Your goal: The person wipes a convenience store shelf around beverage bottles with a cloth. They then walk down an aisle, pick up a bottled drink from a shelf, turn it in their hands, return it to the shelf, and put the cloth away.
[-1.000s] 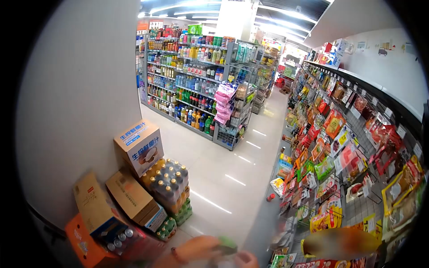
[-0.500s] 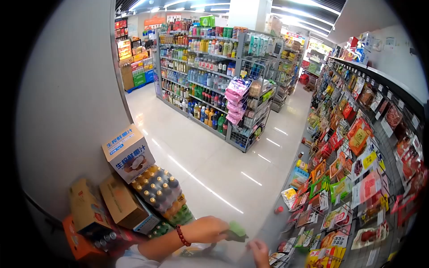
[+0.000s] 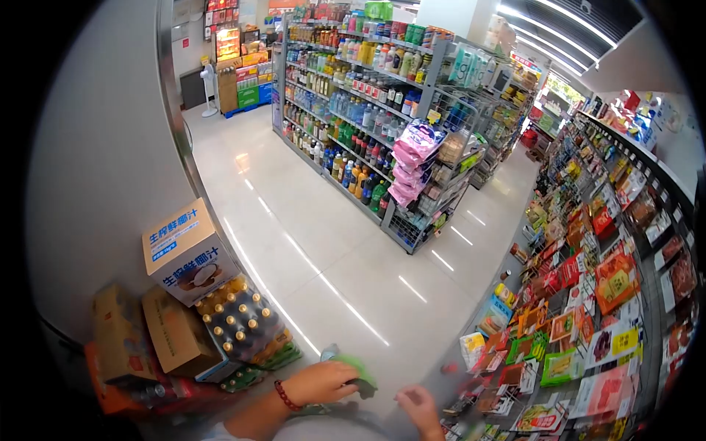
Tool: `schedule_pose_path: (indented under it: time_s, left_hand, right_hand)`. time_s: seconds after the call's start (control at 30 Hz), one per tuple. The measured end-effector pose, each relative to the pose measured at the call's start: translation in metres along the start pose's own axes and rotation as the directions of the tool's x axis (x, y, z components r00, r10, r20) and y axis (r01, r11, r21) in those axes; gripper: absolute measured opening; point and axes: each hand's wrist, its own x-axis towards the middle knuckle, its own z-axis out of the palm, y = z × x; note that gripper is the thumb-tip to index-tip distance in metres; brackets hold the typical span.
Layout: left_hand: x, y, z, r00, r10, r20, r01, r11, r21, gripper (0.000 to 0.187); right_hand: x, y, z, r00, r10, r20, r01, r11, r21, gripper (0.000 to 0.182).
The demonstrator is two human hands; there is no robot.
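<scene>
My left hand (image 3: 320, 384), with a red bead bracelet on the wrist, is closed around a limp green and grey cloth (image 3: 358, 371) at the bottom centre. Part of the cloth sticks out above and beyond the fingers; motion blurs it. My right hand (image 3: 418, 406) is just to the right, apart from the cloth. Its fingers are loosely bent and slightly apart, with nothing visible in them. Left of my left forearm stand shrink-wrapped dark bottles with gold caps (image 3: 239, 317) and a coconut juice carton (image 3: 187, 250).
Brown cartons (image 3: 180, 331) are piled against a grey wall panel (image 3: 103, 169) on the left. A rack of packaged snacks (image 3: 581, 323) lines the right side. Ahead, across a shiny tiled floor (image 3: 316, 257), stands a drinks shelf (image 3: 353, 110) with pink packs (image 3: 413, 162) hanging at its end.
The view has swung, so the shelves sit farther right and a white fan shows at the left. My left hand, still holding the cloth, appears lower and farther left. My right hand stays beside it.
</scene>
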Motion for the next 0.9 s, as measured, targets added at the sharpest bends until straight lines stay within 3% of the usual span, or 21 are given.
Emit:
schedule_pose_path:
  time_s: [0.07,0.13,0.2,0.27,0.33,0.4,0.47,0.57,0.63,0.73,0.8,0.9]
  left_hand:
    - [0.031,-0.026,-0.016,0.994,0.1,-0.037,-0.1,0.995,-0.014,0.022]
    - [0.065,-0.051,-0.034,0.992,0.119,-0.036,-0.121,0.99,-0.077,0.021]
    - [0.097,-0.065,-0.061,0.967,0.203,-0.15,-0.215,0.974,-0.068,0.022]
    - [0.13,-0.073,-0.099,0.965,0.223,-0.137,-0.234,0.97,-0.067,0.022]
    - [0.159,-0.093,-0.128,0.874,0.39,-0.289,-0.423,0.904,-0.06,0.023]
    - [0.179,-0.123,-0.146,0.859,0.422,-0.289,-0.461,0.884,-0.077,0.022]
    - [0.193,-0.151,-0.156,0.969,0.234,-0.073,-0.242,0.963,-0.119,0.023]
    - [0.209,-0.174,-0.187,0.975,0.191,-0.111,-0.205,0.971,-0.124,0.025]
    - [0.216,-0.186,-0.208,0.981,0.158,-0.114,-0.174,0.975,-0.141,0.025]
    - [0.228,-0.201,-0.232,0.973,0.105,-0.206,-0.144,0.972,-0.186,0.026]
    - [0.237,-0.208,-0.247,0.962,-0.012,-0.272,-0.064,0.961,-0.268,0.026]
    - [0.253,-0.225,-0.264,0.932,-0.145,-0.331,0.064,0.968,-0.243,0.024]
  right_hand:
    - [0.038,-0.017,0.007,0.993,-0.034,0.112,0.047,0.992,-0.113,0.006]
    - [0.077,-0.035,0.016,0.995,-0.051,0.089,0.063,0.989,-0.131,0.006]
    - [0.114,-0.059,0.028,0.996,-0.062,0.071,0.072,0.986,-0.151,0.006]
    - [0.155,-0.082,0.04,0.999,-0.036,-0.022,0.031,0.976,-0.216,0.007]
    - [0.202,-0.086,0.043,0.999,-0.039,0.019,0.042,0.977,-0.21,0.008]
    - [0.241,-0.086,0.049,0.998,-0.038,0.051,0.048,0.975,-0.215,0.009]
    - [0.278,-0.085,0.056,0.997,-0.016,0.072,0.027,0.988,-0.155,0.012]
    - [0.325,-0.093,0.069,0.996,0.019,0.089,-0.007,0.991,-0.132,0.012]
    - [0.357,-0.099,0.075,0.973,0.079,0.219,-0.04,0.983,-0.179,0.012]
    - [0.4,-0.117,0.091,0.949,0.151,0.277,-0.103,0.978,-0.18,0.011]
    - [0.432,-0.139,0.111,0.932,0.176,0.317,-0.126,0.977,-0.172,0.011]
    - [0.484,-0.142,0.126,0.889,0.21,0.407,-0.177,0.977,-0.118,0.01]
